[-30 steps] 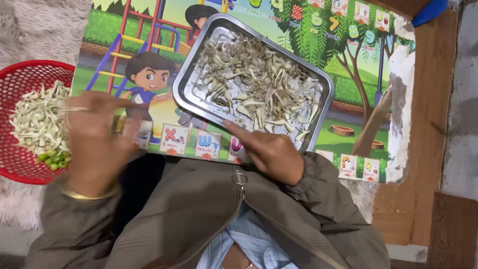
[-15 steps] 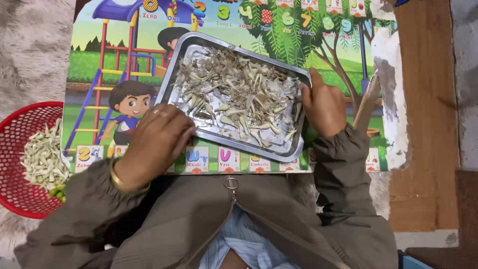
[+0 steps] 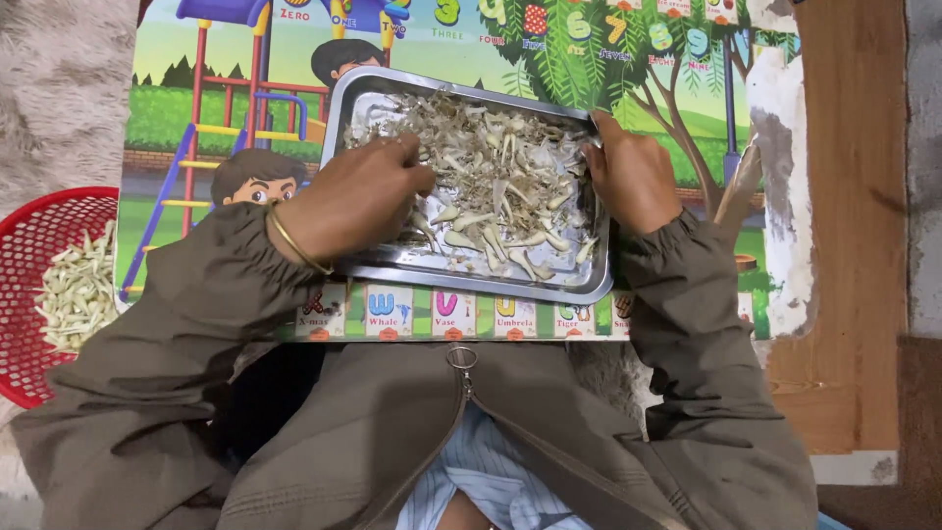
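1. The left hand (image 3: 358,196) lies inside the steel tray (image 3: 392,267), fingers bent down into the heap of small dried fish (image 3: 491,177); whether anything is pinched under them I cannot tell
2. The right hand (image 3: 633,177) is closed on the tray's right rim, thumb on the edge
3. The tray sits on a colourful picture mat (image 3: 196,128), near the person's lap, its fish spread from the middle to the far side, thinner at the near right corner
4. The fish look light, dry and brittle, likely to snap if pressed; picking one by the body between fingertips seems safest. The tray looks stiff and smooth, probably slippery on the glossy mat, so its raised rim is the place to hold
5. A red mesh basket (image 3: 29,363) at the left holds a paler heap of fish (image 3: 78,290), well apart from the tray
6. The mat rests on a wooden board (image 3: 854,245) with a worn white patch at the right; a pale fluffy rug (image 3: 59,88) shows at the far left
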